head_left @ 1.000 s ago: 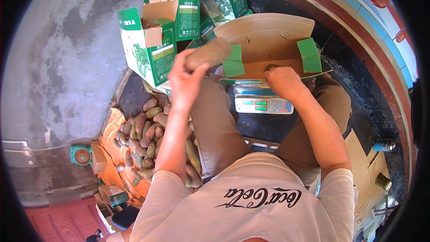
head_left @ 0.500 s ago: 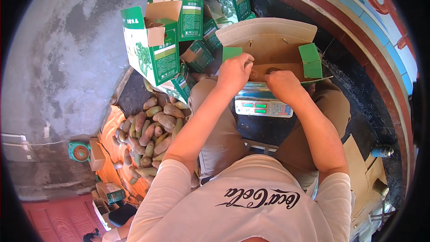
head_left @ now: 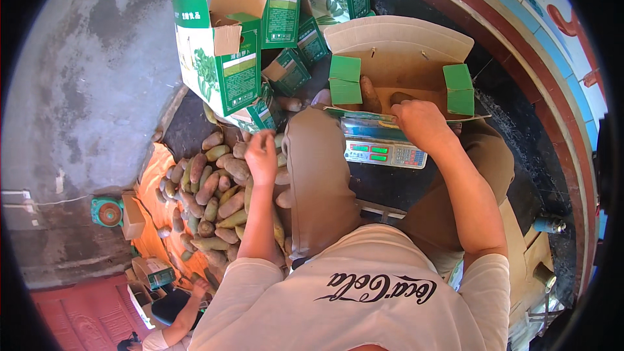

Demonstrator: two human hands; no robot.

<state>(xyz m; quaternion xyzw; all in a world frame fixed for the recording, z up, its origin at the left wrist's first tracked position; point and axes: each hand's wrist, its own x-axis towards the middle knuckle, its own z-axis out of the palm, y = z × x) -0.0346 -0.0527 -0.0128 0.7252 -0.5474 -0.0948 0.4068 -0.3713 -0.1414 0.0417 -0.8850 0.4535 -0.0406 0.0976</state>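
Observation:
An open cardboard carton (head_left: 409,77) with green side flaps sits on a digital scale (head_left: 385,154) in front of my knees. One long brown radish (head_left: 370,95) lies inside near its left flap. My right hand (head_left: 421,121) reaches over the carton's near edge, its fingers curled on another brown radish (head_left: 401,98) that they partly cover. Over by my left knee, my left hand (head_left: 261,157) hovers beside the radish pile (head_left: 214,192). Its fingers are bent and slightly blurred, with nothing visible in them.
Several green-and-white cartons (head_left: 237,68) stand stacked at far left. Orange sheeting (head_left: 151,185) lies under the pile's left side. Another person's arm (head_left: 185,318) reaches toward the pile at lower left. Flattened cardboard (head_left: 526,266) lies at right.
My left hand has left the carton and moved left and nearer to the pile. The long radish now shows inside by the left flap. My right hand stays at the carton.

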